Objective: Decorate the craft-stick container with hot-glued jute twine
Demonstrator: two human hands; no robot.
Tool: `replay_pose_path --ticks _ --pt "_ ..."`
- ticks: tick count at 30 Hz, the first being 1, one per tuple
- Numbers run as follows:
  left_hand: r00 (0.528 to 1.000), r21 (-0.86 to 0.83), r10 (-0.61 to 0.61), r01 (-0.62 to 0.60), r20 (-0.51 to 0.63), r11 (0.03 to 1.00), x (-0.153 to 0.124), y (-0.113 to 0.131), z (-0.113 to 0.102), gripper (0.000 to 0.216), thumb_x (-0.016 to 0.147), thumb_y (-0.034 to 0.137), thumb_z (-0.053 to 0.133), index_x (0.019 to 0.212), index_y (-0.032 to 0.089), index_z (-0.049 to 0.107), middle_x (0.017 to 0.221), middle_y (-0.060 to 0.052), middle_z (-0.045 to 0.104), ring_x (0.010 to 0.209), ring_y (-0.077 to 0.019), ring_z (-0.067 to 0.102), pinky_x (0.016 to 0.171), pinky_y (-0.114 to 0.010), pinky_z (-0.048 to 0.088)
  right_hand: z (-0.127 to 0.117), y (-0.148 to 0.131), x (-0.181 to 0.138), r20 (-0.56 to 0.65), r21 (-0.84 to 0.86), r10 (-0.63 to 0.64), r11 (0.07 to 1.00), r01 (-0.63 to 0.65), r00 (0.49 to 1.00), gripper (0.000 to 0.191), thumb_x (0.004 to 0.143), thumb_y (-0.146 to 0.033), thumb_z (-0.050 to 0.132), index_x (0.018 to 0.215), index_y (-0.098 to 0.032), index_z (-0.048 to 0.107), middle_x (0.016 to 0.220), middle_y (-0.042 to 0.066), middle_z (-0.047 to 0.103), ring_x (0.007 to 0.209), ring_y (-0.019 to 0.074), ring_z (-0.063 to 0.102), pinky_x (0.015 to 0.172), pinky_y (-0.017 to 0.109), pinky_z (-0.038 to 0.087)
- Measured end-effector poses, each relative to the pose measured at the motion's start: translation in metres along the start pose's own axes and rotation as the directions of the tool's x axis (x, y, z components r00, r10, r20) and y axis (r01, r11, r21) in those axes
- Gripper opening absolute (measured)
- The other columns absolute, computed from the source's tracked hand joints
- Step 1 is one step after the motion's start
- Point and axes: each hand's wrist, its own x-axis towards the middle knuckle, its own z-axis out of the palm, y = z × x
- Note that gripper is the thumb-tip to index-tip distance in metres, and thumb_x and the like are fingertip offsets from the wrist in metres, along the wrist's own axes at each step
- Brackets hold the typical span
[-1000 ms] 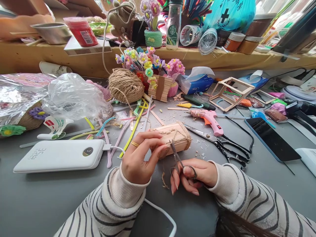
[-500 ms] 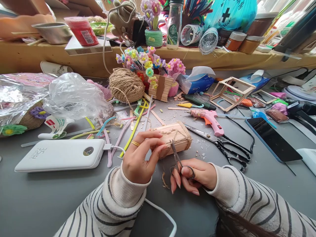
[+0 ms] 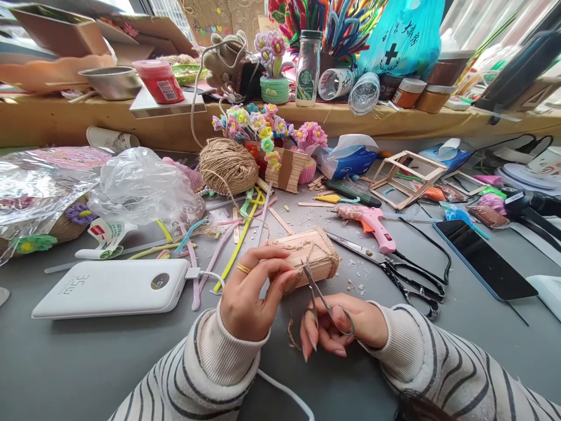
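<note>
A small box of pale wooden sticks point(image 3: 302, 245), trimmed with twine round its edge, lies on the grey table. My left hand point(image 3: 254, 286) is closed at the box's near left side, thumb and fingers pinching there; the fingers hide exactly what sits between them. My right hand point(image 3: 342, 324) has thumb and fingers in the loops of small metal scissors point(image 3: 316, 287). Their blades are slightly parted, with the tips at the box's front beside a strand of twine and my left fingertips. A short twine scrap point(image 3: 292, 334) lies between my hands.
Right of the box lie large black-handled scissors point(image 3: 394, 275), a pink glue gun point(image 3: 368, 221) and a phone point(image 3: 484, 254). A white power bank point(image 3: 109, 286) with a cable is at left. Behind are a twine ball point(image 3: 228, 166), pipe cleaners and a wooden stick frame point(image 3: 405, 178).
The small scissors' handles have spread wider and the blades have parted a little more. My left hand keeps its pinch at the box. The whole view has shifted slightly.
</note>
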Motion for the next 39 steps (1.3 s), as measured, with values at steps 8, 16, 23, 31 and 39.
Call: replay_pose_path --ticks 8,16,23,31,39 --pt "1.000 -0.009 -0.013 0.013 -0.013 1.000 -0.0011 0.0000 0.0012 0.012 0.074 0.002 0.057 0.079 0.013 0.058 0.085 -0.006 0.062 0.084 -0.0139 0.060 0.088 -0.033 0.050 -0.0010 0.0021 0.0007 -0.033 0.011 0.021 1.000 -0.020 0.999 0.048 0.076 -0.060 0.045 0.072 -0.012 0.047 0.077 0.006 0.057 0.037 -0.0003 0.038 0.031 0.015 0.021" --pt "1.000 0.009 -0.003 0.003 -0.012 1.000 -0.0008 0.0008 0.0009 0.014 0.072 0.000 0.057 0.078 0.013 0.058 0.085 -0.007 0.062 0.085 -0.0141 0.060 0.088 -0.031 0.050 0.0005 0.0017 0.0006 -0.095 0.011 0.063 0.998 -0.062 0.993 0.047 0.076 -0.060 0.045 0.070 -0.013 0.044 0.075 0.004 0.058 0.036 -0.0006 0.037 0.031 0.015 0.020" --pt "1.000 0.028 0.001 -0.001 -0.001 1.000 0.0000 0.0017 0.0004 0.011 0.073 0.002 0.057 0.077 0.012 0.058 0.085 -0.007 0.062 0.085 -0.0140 0.060 0.088 -0.031 0.050 0.0036 0.0039 0.0005 -0.134 0.009 0.064 0.998 -0.063 0.989 0.047 0.075 -0.060 0.047 0.067 -0.014 0.044 0.072 0.004 0.058 0.034 -0.0004 0.037 0.031 0.015 0.020" --pt "1.000 0.031 0.001 -0.001 -0.014 1.000 0.0000 0.0022 0.0009 0.013 0.072 0.002 0.058 0.078 0.014 0.058 0.085 -0.006 0.062 0.085 -0.0148 0.061 0.085 -0.031 0.051 0.0036 0.0026 0.0009 -0.029 -0.021 0.007 1.000 -0.008 1.000 0.052 0.075 -0.065 0.039 0.069 -0.014 0.042 0.076 0.006 0.057 0.040 0.0003 0.036 0.033 0.016 0.021" --pt "1.000 0.036 0.006 -0.006 -0.003 0.999 0.0002 0.0016 0.0001 0.013 0.073 0.002 0.057 0.078 0.014 0.058 0.085 -0.007 0.063 0.085 -0.0153 0.061 0.084 -0.032 0.052 0.0049 0.0040 0.0024 -0.052 -0.009 0.000 1.000 -0.001 0.999 0.051 0.075 -0.066 0.039 0.067 -0.016 0.039 0.070 0.004 0.056 0.037 0.0000 0.031 0.033 0.017 0.020"
